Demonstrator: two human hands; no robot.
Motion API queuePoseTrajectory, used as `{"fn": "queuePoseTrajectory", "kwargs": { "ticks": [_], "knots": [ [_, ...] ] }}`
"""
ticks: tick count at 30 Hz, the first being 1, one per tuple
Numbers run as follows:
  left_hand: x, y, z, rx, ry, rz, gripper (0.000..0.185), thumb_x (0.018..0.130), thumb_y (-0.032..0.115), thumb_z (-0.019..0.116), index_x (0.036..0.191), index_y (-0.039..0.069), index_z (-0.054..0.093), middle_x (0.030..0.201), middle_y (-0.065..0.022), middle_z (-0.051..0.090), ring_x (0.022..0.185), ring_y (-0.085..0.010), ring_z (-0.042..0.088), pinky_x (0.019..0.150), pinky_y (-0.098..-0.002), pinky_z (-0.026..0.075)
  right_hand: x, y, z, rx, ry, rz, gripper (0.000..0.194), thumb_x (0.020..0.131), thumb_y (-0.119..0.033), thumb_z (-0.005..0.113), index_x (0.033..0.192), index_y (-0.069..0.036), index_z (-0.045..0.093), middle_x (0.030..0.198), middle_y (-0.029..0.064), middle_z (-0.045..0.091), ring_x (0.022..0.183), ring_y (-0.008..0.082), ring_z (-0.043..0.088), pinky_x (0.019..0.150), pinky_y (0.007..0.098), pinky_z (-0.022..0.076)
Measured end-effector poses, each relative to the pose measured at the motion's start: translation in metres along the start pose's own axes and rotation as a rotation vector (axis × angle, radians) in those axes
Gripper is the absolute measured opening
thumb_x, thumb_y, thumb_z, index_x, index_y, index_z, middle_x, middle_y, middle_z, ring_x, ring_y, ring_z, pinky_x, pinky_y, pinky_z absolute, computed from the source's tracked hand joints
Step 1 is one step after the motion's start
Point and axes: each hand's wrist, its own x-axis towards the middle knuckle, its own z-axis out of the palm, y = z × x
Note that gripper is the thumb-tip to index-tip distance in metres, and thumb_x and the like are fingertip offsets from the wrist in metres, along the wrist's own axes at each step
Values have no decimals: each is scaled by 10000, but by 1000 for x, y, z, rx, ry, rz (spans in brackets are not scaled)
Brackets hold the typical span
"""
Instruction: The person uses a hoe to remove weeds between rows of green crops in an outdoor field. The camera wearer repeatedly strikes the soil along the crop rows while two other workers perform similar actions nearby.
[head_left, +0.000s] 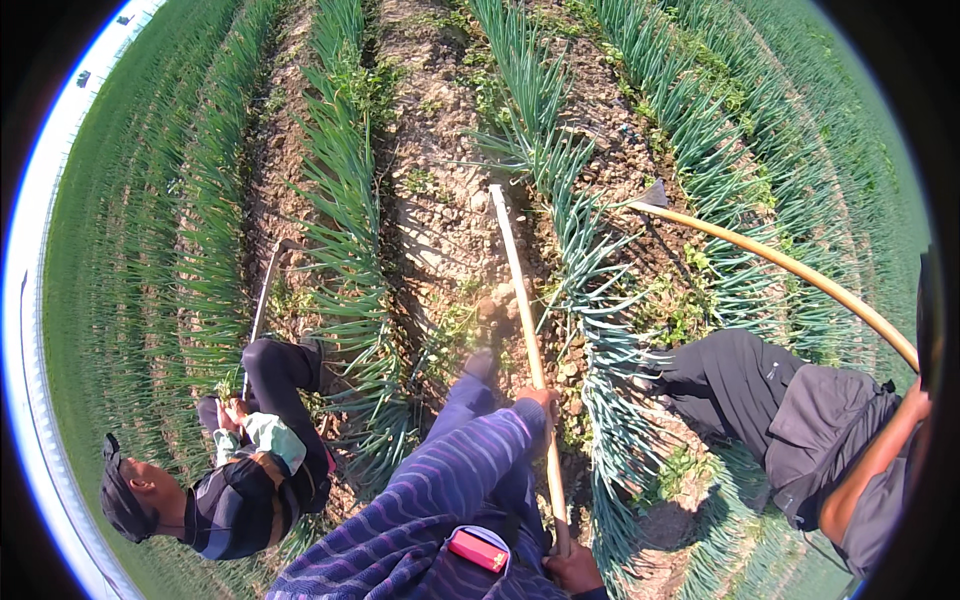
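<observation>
Both my hands grip the pale wooden handle (526, 315) of a long-handled tool, probably a hoe. My left hand (538, 399) wraps the handle about midway. Lower down, close to my body, my right hand (574, 568) holds the handle near its end. The far end of the tool reaches the dry, cloddy soil (439, 225) between two rows of green onions; its head is not clearly seen. Onion leaves (577, 255) stand just right of the handle. Small weeds (454, 326) grow near my foot (480, 365).
To the left, a person in a dark cap (129, 499) crouches, holding plants and a tool (264, 292). On the right, another person in dark clothes (750, 390) holds a hoe (787, 262), its blade (652, 195) by the neighbouring onion row. A red box (478, 550) sits in my pocket.
</observation>
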Motion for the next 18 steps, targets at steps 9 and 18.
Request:
{"fn": "queuePoseTrajectory", "kwargs": {
  "ticks": [9, 18],
  "knots": [
    [16, -18, -42, -303, 45, -106, 121, 806, 102, 645, 779, 57, 536, 531, -70, 475, 401, -209, 467, 364, -366, 401, 22, 19, 0, -307, 111, -123, 443, 707, -273, 681, 1026, 16, 578, 815, 244, 612, 814, 407, 616, 736, 460, 487],
    [63, 129, -91, -312, 296, 109, 167, 829, 135, 624, 728, 57, 515, 540, -60, 469, 388, -213, 446, 369, -355, 422, 164, -113, 22, -89, -4, -444, 168, 740, -97, 643, 761, 15, 520, 666, 144, 539, 604, 247, 546, 564, 373, 438]
  ]
}}
